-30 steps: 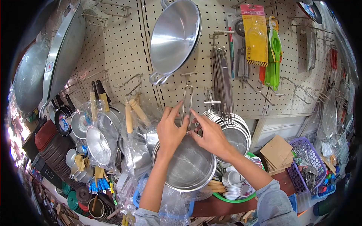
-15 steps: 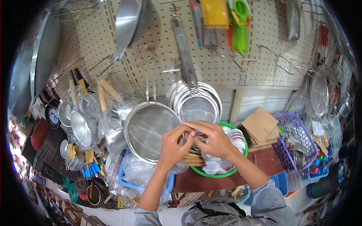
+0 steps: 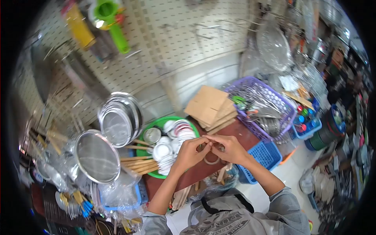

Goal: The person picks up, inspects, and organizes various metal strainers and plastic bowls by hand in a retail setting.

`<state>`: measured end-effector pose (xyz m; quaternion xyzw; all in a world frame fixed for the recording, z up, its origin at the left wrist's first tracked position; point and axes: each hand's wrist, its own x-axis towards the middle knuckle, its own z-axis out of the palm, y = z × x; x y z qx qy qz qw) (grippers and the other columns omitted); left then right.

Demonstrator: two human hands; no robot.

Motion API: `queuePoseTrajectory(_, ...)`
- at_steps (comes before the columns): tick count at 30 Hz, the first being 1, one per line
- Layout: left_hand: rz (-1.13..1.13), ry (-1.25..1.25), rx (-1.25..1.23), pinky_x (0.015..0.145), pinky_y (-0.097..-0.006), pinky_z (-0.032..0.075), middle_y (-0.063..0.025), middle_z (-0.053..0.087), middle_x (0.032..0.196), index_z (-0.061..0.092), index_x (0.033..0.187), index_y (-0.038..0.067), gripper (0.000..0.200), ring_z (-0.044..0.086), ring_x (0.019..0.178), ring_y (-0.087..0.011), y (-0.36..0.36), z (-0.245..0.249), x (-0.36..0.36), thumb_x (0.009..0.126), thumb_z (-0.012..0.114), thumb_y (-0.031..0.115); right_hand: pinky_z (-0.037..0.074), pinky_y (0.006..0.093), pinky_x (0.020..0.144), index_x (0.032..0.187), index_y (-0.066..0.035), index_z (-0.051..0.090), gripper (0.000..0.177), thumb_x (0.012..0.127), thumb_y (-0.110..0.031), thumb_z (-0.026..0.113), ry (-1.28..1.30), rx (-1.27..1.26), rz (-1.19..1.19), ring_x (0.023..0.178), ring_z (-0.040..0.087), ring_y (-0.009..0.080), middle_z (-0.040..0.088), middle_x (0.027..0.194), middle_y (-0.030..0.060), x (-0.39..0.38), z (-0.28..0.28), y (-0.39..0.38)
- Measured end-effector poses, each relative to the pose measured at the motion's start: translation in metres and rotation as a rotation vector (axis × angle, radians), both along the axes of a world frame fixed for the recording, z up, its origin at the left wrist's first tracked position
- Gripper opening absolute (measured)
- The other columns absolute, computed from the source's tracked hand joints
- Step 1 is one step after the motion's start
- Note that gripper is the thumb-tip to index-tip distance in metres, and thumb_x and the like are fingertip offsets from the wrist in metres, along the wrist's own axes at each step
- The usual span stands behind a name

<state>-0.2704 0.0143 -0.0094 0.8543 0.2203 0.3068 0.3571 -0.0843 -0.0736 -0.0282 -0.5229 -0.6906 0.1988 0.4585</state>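
Observation:
My left hand (image 3: 192, 152) and my right hand (image 3: 228, 149) meet fingertip to fingertip in front of my chest, thumbs and index fingers pinched together. What the fingers hold, if anything, I cannot make out. Just below them a pale ring (image 3: 212, 159) shows against the red-brown tabletop (image 3: 196, 177). Behind my left hand stands a green basin (image 3: 152, 129) with white bowls, white spoons (image 3: 167, 163) and wooden-handled utensils (image 3: 138, 165). Brown cardboard pieces (image 3: 210, 106) lie stacked beyond both hands.
Mesh strainers (image 3: 98, 156) hang from the pegboard (image 3: 164, 47) at left. To the right are a purple basket (image 3: 254, 84) of metal cutlery, a blue basket (image 3: 263, 158) and a small blue tray (image 3: 313, 130) of coloured-capped items. Plastic-wrapped goods (image 3: 119, 192) fill a blue bin at lower left.
My view has swung to the right, so the strainers and basin sit further left and more of the right-hand shelves shows. Both hands stay pressed together at the fingertips.

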Motion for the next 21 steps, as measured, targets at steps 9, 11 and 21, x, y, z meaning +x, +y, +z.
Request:
queuePoseTrajectory(9, -0.194, -0.094, 0.159, 0.06, -0.0323, 0.045, -0.0065, 0.066, 0.075, 0.074, 0.082, 0.002, 0.01, 0.059, 0.065, -0.0187, -0.021, -0.022, 0.147, 0.085, 0.08, 0.009, 0.058, 0.036, 0.078, 0.138, -0.008, 0.066, 0.048, 0.09, -0.006, 0.073, -0.089, -0.025, -0.266, 0.088, 0.072, 0.0277, 0.072, 0.1, 0.0143, 0.111, -0.001, -0.08)
queuePoseTrajectory(11, -0.23, -0.141, 0.229, 0.074, -0.0361, 0.047, -0.0049, 0.067, 0.079, 0.071, 0.076, 0.005, 0.014, 0.06, 0.079, -0.0237, -0.018, -0.031, 0.174, 0.079, 0.084, 0.008, 0.058, 0.0359, 0.078, 0.138, -0.01, 0.066, 0.047, 0.091, -0.006, 0.073, -0.07, -0.005, -0.295, 0.088, 0.072, 0.027, 0.073, 0.1, 0.0132, 0.131, 0.0, -0.093)
queuePoseTrajectory(21, 0.025, -0.073, 0.151, 0.076, -0.0387, 0.049, -0.0045, 0.062, 0.084, 0.071, 0.082, 0.008, 0.015, 0.06, 0.083, -0.0239, 0.005, -0.043, 0.246, 0.081, 0.083, 0.016, 0.055, 0.0423, 0.094, 0.12, -0.01, 0.075, 0.03, 0.09, -0.008, 0.072, -0.128, 0.034, -0.447, 0.108, 0.069, 0.0346, 0.073, 0.114, 0.0149, 0.222, -0.028, -0.106)
